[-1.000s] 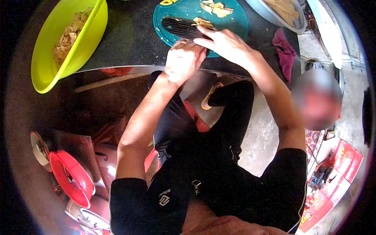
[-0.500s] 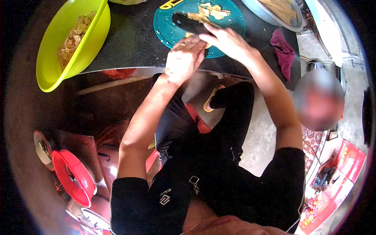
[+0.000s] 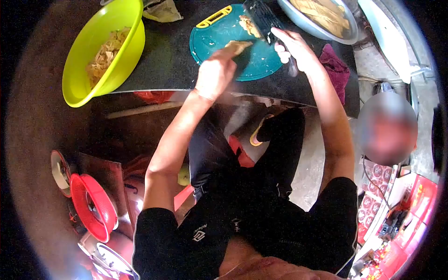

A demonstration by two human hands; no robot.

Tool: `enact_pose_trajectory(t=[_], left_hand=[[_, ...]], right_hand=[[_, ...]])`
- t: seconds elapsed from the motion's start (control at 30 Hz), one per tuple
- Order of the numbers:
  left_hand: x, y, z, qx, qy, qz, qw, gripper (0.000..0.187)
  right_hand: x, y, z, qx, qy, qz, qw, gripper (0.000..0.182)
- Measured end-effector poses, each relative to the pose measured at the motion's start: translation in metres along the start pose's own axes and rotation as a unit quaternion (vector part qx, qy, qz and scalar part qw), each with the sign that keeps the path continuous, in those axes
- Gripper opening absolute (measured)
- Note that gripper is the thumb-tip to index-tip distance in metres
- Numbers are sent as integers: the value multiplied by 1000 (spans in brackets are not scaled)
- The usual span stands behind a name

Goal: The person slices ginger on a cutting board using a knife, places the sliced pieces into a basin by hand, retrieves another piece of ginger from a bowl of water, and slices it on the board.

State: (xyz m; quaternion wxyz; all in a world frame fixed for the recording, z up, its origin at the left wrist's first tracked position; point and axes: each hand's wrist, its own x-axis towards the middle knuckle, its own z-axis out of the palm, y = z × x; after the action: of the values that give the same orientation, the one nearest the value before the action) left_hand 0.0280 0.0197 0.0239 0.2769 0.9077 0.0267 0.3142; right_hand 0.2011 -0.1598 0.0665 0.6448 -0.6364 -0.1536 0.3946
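My right hand [image 3: 298,50] is closed round the handle of a dark, broad-bladed kitchen knife [image 3: 263,21], its blade tilted over the far right of a round teal cutting board [image 3: 214,39]. Cut yellowish pieces of food [image 3: 249,26] lie beside the blade. Over the board's near left part, my left hand [image 3: 217,74] has its fingers closed at one end of a pale yellow food piece [image 3: 238,46]. Blur hides the exact fingertip contact. Small crumbs dot the board.
To the left stands a lime-green basin [image 3: 133,58] with shredded food [image 3: 108,58]. A pale bowl [image 3: 322,32] of yellowish folded pieces sits at the back right, near a maroon cloth [image 3: 335,70]. A clear plastic bag [image 3: 162,11] lies behind. Another person [image 3: 388,128] is at the right.
The knife has lifted away from my left hand and swung to the right with my right hand. My hands have separated, and the board appears slightly lower in view.
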Motion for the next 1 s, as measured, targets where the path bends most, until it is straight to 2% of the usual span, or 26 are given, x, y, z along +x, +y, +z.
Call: enact_pose_trajectory(t=[0.03,0.07,0.1,0.13,0.17,0.2,0.23,0.3,0.33,0.37,0.4,0.43,0.47,0.5,0.57,0.6,0.63,0.7,0.73,0.83,0.97,1.0], left_hand=[[7,2,-9,-7,20,-6,1000,38],[12,6,-20,-54,-25,-138,989,35],[25,0,-25,-84,-79,-293,949,28],[31,-9,-17,-254,-16,-331,909,25],[32,-15,-12,-415,48,-358,835,24],[37,-4,-16,-506,73,-393,765,25],[34,-21,-10,-487,21,-428,761,33],[30,-9,3,-446,2,-416,793,41],[23,-7,17,-411,11,-398,820,55],[17,-10,24,-273,-33,-375,885,63],[11,0,23,-99,1,-250,963,65],[3,11,20,79,35,-113,990,67],[2,14,14,143,31,-74,987,59],[2,11,14,131,29,-35,990,56],[-1,4,15,106,24,40,993,51],[6,13,4,31,5,93,995,33],[6,8,8,42,-1,97,994,31],[13,-5,22,62,-16,105,992,28],[15,-9,24,14,-121,-10,993,25],[15,-6,16,-48,-115,-48,991,24],[8,-14,30,-23,-16,24,999,21],[9,-11,28,-34,-25,15,999,20]], right_hand=[[-6,-4,2,11,-7,45,999,21],[-11,-4,4,19,-24,52,998,22],[-14,-3,5,25,-41,61,997,22],[-15,-2,3,16,-59,82,995,23],[-10,2,0,-17,-64,92,994,25],[-10,2,-1,-18,-43,85,995,26],[-10,1,0,-19,-20,78,997,28],[-11,-5,-1,-67,10,46,997,32],[-13,-6,-1,-90,27,31,995,34],[-16,-7,0,-106,34,26,993,34],[-20,-6,2,-123,43,22,991,34],[-24,-5,3,-140,51,18,989,34],[-26,0,3,-174,46,0,984,37],[-27,3,1,-266,44,-10,963,40],[-37,15,6,-451,43,-122,883,43],[-50,10,19,-485,50,-123,864,41],[-52,21,22,-496,54,-170,849,41],[-66,26,30,-521,55,-106,845,46],[-71,32,33,-551,73,-94,826,52],[-94,22,48,-600,57,-35,797,56],[-100,12,58,-608,44,-4,792,59],[-97,14,58,-602,43,-12,797,59]])
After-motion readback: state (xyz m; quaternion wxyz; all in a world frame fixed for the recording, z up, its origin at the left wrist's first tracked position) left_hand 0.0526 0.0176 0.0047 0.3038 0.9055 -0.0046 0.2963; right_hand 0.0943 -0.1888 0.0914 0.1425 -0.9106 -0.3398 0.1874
